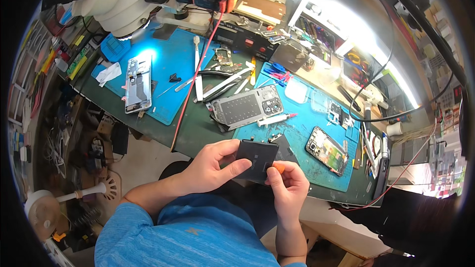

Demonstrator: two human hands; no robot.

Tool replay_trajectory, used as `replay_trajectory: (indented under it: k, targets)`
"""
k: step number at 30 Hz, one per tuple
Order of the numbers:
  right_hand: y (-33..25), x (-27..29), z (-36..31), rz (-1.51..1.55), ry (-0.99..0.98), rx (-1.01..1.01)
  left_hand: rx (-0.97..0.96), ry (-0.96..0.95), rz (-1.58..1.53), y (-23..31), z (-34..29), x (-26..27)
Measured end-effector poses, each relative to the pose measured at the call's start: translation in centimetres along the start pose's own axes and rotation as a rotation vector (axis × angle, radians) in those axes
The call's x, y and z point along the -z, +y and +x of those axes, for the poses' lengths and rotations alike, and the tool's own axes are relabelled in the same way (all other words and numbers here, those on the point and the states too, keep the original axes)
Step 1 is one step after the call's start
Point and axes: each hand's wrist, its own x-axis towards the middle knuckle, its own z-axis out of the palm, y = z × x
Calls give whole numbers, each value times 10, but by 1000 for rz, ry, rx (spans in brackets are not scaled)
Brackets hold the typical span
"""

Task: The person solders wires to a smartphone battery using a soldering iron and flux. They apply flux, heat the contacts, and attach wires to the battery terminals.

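Note:
A flat black phone battery (255, 157) is held up in front of my body, just over the bench's near edge. My left hand (213, 166) is closed round its left side, thumb lying across the face. At the lower right corner, my right hand (288, 182) pinches with thumb and fingers. A small orange piece (279, 167) sticks out between those fingers, and whether it is a tab or a loose pick cannot be told. Behind the battery lies a grey phone frame (250, 106) with camera openings, beside a syringe (275, 119).
An opened phone (328, 151) lies on the right blue mat (316, 180). Another phone (138, 85) rests on the left mat under a lit microscope (116, 2). A red cable (197, 71) crosses the bench. Tweezers, a brush and clear boxes (297, 90) stand farther back.

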Motion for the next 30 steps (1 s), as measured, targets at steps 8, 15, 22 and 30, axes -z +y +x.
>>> replay_trajectory:
  k: [8,15,22,30]
  targets:
    - [-5,-18,10,-219,30,168,66,16,-76,0,0,12]
    - [-1,-23,16,-441,78,380,-8,21,-54,-2,5,14]
    - [-2,-36,17,-380,132,392,-143,-3,177,-5,9,21]
    - [0,-31,17,-368,46,381,-73,19,119,7,7,18]
